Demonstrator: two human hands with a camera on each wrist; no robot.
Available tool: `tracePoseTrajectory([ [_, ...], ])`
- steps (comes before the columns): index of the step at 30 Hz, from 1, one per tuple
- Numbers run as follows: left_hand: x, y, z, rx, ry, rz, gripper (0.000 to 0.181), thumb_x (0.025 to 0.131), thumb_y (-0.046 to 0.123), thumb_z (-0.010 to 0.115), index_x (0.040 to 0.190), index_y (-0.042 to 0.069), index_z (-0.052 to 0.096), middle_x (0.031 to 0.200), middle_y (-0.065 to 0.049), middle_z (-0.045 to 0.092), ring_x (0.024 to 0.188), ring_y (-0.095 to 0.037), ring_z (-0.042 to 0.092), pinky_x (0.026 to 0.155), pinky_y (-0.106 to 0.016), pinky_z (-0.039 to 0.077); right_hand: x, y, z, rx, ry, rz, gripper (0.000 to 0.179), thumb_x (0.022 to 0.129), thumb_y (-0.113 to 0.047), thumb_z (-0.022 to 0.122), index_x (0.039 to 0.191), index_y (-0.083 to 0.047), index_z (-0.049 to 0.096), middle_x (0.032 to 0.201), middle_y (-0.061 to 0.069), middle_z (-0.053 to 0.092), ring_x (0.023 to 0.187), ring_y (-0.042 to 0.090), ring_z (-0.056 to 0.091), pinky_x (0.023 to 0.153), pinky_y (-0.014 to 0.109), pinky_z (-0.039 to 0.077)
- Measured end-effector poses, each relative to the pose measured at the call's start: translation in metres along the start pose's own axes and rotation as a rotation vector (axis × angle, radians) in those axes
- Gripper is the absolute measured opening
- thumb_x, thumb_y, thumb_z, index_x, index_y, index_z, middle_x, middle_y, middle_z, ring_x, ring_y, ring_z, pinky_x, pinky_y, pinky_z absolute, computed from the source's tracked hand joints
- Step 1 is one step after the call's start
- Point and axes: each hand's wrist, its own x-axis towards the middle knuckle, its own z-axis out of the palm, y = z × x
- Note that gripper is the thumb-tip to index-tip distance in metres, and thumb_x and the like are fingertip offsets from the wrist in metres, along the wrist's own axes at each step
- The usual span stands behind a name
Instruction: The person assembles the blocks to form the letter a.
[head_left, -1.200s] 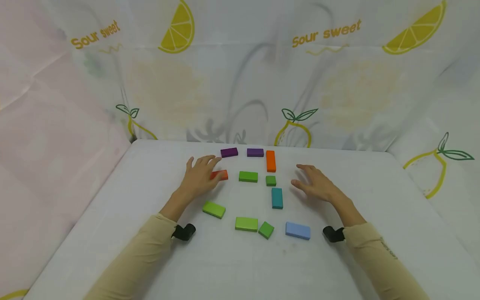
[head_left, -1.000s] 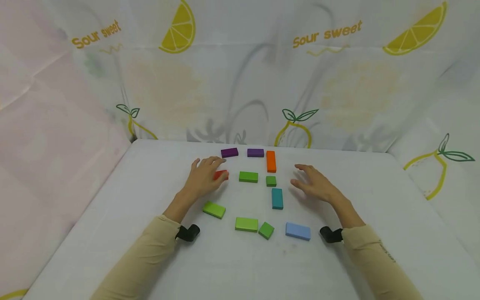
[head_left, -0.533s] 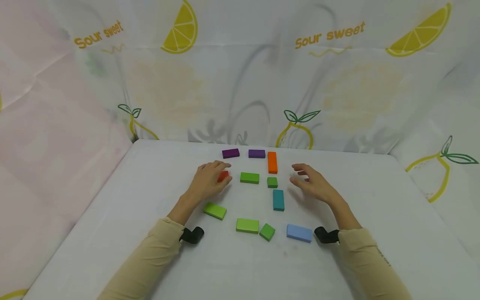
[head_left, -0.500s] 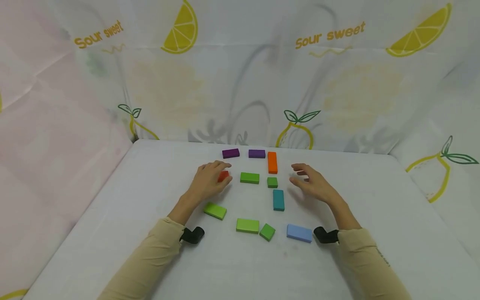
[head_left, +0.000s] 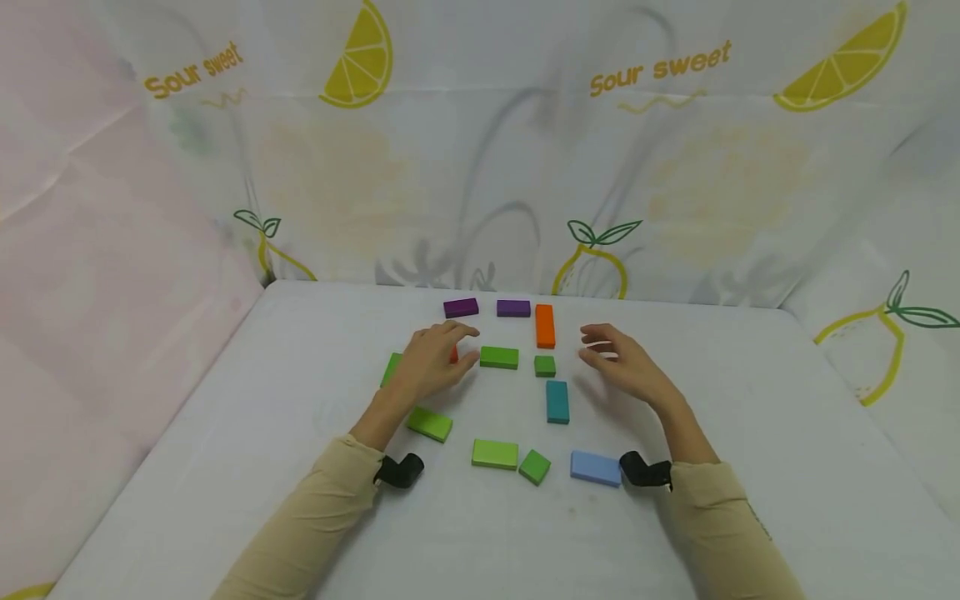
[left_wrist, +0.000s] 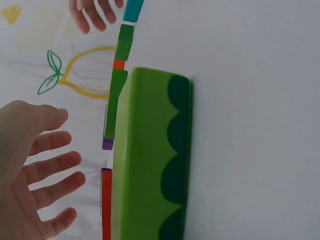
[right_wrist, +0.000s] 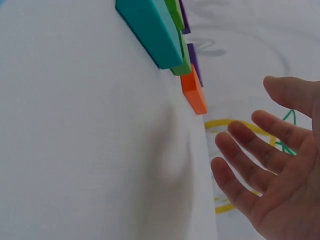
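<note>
My left hand (head_left: 433,360) hovers over a red block (head_left: 453,353) and hides most of it. In the left wrist view its fingers are spread, loosely bent and hold nothing. A green block (head_left: 391,368) shows partly behind that hand, and a lime block (head_left: 430,423) lies close to the wrist. My right hand (head_left: 628,363) hangs in the air, fingers relaxed and holding nothing. Nearest to it are an orange block (head_left: 545,326), a small green cube (head_left: 544,366) and a teal block (head_left: 557,402), all lying to its left. Between the hands lies another green block (head_left: 499,357).
Two purple blocks, one dark (head_left: 461,308) and one lighter (head_left: 513,308), lie near the back edge of the white table (head_left: 720,400). Toward the front are a lime block (head_left: 495,454), a turned green cube (head_left: 535,467) and a light blue block (head_left: 596,468). A printed curtain hangs behind.
My left hand has moved rightward above the red block, uncovering the green block on its left. My right hand has shifted slightly left, its forearm swinging inward. The blocks have stayed in place.
</note>
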Motion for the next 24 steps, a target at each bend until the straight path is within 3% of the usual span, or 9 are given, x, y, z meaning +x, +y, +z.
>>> tracePoseTrajectory([
  [9,0.011,0.015,0.008,-0.021,0.009,0.056,0.031,0.091,0.026,0.061,0.118,0.011,0.064,0.122,-0.004,0.064,0.114,-0.025,0.059,0.096,-0.046,0.046,0.008,0.000,-0.005,0.088,0.031,0.025,0.050,0.096,-0.033,0.053,0.138,-0.008,0.041,0.135,0.016,0.050,0.127,0.037,0.045,0.103,0.054,0.040],
  [17,0.021,0.030,0.017,-0.119,-0.047,0.042,0.026,0.091,0.023,0.062,0.114,0.012,0.065,0.117,-0.003,0.066,0.107,-0.023,0.062,0.091,-0.037,0.051,0.019,0.003,0.001,0.166,0.030,0.005,0.052,0.096,-0.034,0.054,0.138,-0.007,0.041,0.135,0.017,0.050,0.123,0.037,0.049,0.103,0.052,0.041],
  [24,0.029,0.037,0.022,-0.133,-0.056,0.061,0.023,0.090,0.024,0.064,0.110,0.014,0.067,0.114,-0.001,0.068,0.104,-0.020,0.063,0.087,-0.034,0.052,0.032,0.002,0.000,0.196,0.005,0.006,0.050,0.096,-0.032,0.053,0.138,-0.006,0.041,0.139,0.017,0.046,0.123,0.037,0.050,0.104,0.051,0.040],
])
